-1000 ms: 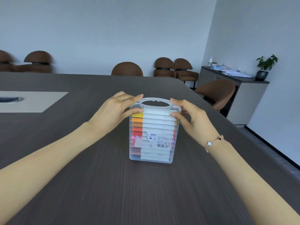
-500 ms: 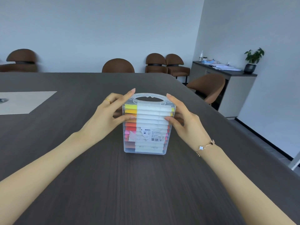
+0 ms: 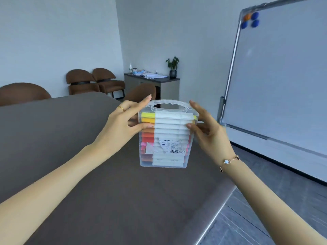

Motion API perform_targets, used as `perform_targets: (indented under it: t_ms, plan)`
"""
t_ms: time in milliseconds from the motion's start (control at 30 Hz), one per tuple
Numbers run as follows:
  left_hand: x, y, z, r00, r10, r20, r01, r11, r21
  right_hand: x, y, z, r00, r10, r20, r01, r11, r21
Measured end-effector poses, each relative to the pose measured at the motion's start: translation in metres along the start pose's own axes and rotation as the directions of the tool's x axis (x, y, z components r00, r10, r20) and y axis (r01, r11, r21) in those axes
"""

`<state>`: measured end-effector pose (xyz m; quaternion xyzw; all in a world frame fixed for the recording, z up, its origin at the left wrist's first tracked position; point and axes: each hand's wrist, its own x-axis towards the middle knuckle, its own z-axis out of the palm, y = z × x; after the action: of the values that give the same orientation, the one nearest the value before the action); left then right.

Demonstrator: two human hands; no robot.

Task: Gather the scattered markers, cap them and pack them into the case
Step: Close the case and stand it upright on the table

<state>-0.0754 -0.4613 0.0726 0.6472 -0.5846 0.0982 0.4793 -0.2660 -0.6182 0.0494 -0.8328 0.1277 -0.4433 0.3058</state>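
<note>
Carefully, I pinched the case (image 3: 163, 137) upright between left hand (image 3: 122, 124) and right hand (image 3: 210, 133), thumbs on its front; its base probably touched the table (image 3: 88, 174).

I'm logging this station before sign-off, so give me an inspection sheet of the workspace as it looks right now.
Surface: dark wood-grain table, bare where visible.
Job's things: clear marker case upright, stacked with capped markers, lid appears shut.
Clutter: nothing seen on the table.
Grip: left hand and right hand pinch the case's upper sides.
Cables: nothing seen.
Surroundings: whiteboard at right, brown chairs, cabinet with a potted plant.
</note>
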Motion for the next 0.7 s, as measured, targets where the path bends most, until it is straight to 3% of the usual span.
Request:
perform_targets:
  t_ms: [200,400,700]
  plan:
    - [0.072,0.068,0.114,0.985,0.158,0.064,-0.143,0.971,-0.193,-0.027,0.023,-0.129,0.958,0.152,-0.241,-0.173,0.983,-0.067]
    - [0.126,0.121,0.23,0.981,0.154,0.117,-0.092,0.904,-0.418,-0.029,0.057,-0.239,0.875,0.29,-0.387,-0.358,0.927,-0.115]
    - [0.225,0.16,0.375,0.988,0.093,0.12,-0.01,0.829,-0.56,0.012,0.159,-0.358,0.738,0.396,-0.546,-0.493,0.87,-0.036]
